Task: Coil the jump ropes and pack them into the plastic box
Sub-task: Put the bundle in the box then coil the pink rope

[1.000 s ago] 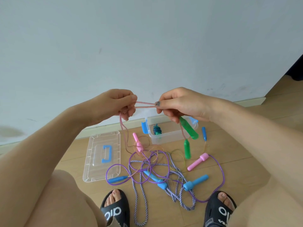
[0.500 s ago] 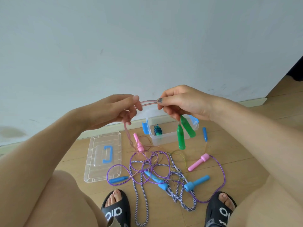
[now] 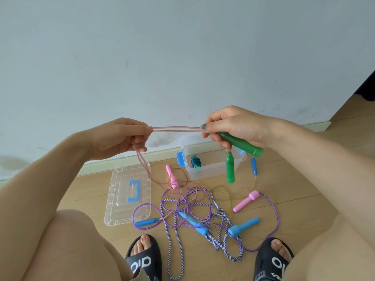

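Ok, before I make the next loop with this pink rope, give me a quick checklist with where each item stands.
1. Right hand holds one green handle: ok.
2. Second green handle secured: not ok, dangling.
3. Left hand pinches the pink rope, doubled strand taut: ok.
4. Trailing rope free of the floor tangle: cannot tell.
5. Plastic box open, with room: ok.
6. Lid out of the way: ok.

A home room: wood-plank floor [image 3: 304, 189], plain painted wall [image 3: 182, 57], person's slippers [image 3: 142, 260].
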The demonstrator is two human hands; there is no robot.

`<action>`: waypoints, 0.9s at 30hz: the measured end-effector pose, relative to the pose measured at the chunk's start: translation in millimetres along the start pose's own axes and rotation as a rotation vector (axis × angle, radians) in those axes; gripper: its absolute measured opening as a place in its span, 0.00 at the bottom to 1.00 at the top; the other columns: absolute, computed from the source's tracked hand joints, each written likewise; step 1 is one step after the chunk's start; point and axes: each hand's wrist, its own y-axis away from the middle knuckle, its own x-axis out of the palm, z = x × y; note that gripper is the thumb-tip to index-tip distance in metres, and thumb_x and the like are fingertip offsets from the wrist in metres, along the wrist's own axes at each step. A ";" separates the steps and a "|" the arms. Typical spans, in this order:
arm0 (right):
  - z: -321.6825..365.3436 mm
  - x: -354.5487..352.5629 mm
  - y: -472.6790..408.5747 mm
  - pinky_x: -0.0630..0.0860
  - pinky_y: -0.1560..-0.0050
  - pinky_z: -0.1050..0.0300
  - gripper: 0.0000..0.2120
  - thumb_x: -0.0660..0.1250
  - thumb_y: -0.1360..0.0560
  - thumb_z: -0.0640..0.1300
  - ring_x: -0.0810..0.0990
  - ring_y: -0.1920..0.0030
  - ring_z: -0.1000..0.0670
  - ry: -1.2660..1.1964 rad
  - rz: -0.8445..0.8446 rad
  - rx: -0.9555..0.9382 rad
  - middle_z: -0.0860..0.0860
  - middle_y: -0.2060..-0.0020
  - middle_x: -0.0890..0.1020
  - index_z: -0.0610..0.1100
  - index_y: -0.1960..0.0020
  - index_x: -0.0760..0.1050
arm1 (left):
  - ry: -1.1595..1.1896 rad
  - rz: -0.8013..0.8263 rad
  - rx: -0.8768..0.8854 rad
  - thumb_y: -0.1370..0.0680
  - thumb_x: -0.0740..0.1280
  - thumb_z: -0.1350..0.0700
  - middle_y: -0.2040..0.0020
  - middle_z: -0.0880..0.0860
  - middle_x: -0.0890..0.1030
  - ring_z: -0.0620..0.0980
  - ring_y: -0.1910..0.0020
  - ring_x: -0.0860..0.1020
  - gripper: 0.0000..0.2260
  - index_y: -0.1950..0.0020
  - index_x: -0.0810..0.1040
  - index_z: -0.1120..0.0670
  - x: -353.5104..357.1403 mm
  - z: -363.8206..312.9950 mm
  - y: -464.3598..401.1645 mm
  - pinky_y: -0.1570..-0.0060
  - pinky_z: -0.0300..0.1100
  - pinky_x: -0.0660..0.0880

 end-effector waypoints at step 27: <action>-1.3 -0.5 3.7 0.69 0.66 0.53 0.09 0.63 0.20 0.39 0.73 0.72 0.50 -0.077 0.087 -0.002 0.48 0.68 0.77 0.36 0.47 0.79 | -0.313 -0.064 0.054 0.19 0.66 0.56 0.60 0.55 0.78 0.52 0.58 0.76 0.08 0.53 0.77 0.59 9.9 -3.8 -5.1 0.46 0.47 0.77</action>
